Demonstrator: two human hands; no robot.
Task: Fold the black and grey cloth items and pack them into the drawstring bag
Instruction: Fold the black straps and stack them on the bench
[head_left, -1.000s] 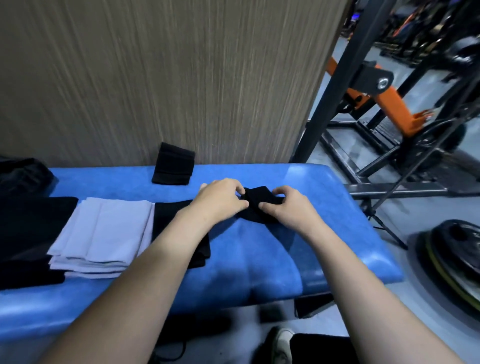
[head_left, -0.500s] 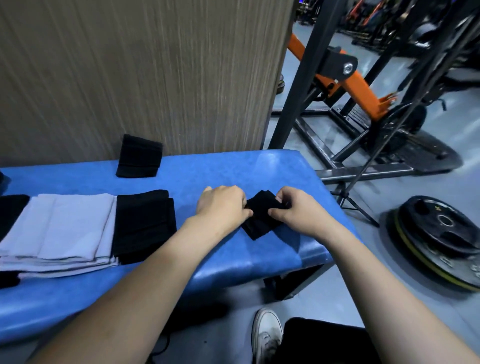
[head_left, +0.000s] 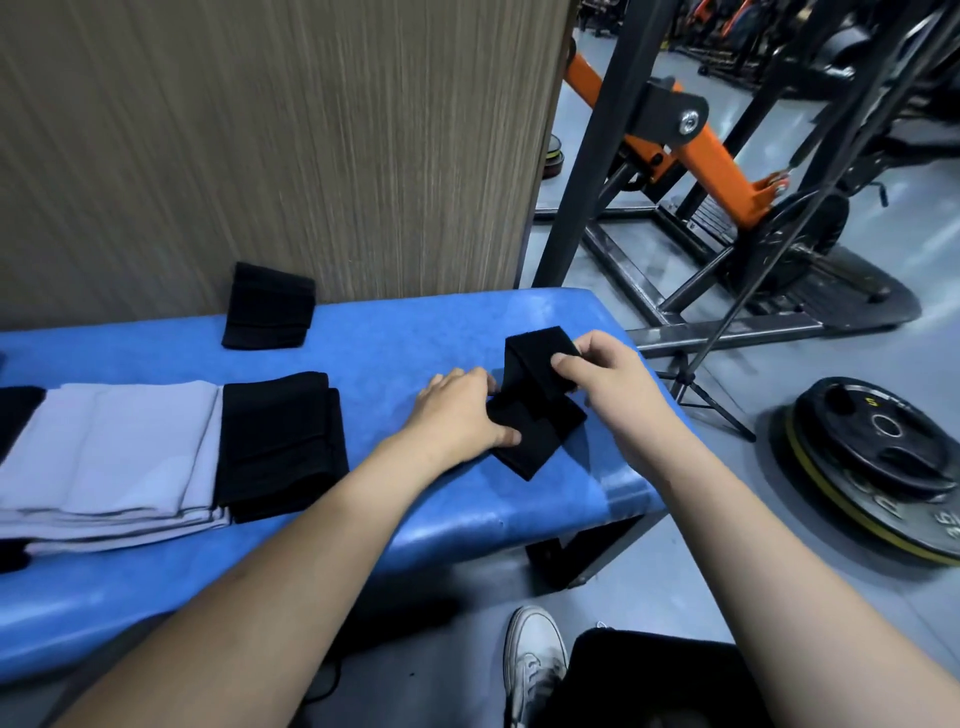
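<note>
A small black cloth (head_left: 535, 415) lies near the right end of the blue padded bench (head_left: 415, 519). My left hand (head_left: 457, 410) pinches its lower folded part against the bench. My right hand (head_left: 605, 379) grips its upper flap, lifted and bent back. To the left lie a folded black cloth (head_left: 283, 444) and a folded grey cloth (head_left: 114, 457), side by side. Another small folded black cloth (head_left: 267, 306) leans against the wall at the back of the bench. No drawstring bag is in view.
A wood-grain wall (head_left: 260, 130) stands behind the bench. On the floor to the right lie stacked weight plates (head_left: 878, 467), with a black and orange gym machine frame (head_left: 691, 156) beyond. My white shoe (head_left: 535, 660) is below the bench edge.
My right hand has lifted one flap of the small black cloth up and back, opening the fold, while my left hand holds the lower part down. The camera has turned slightly right.
</note>
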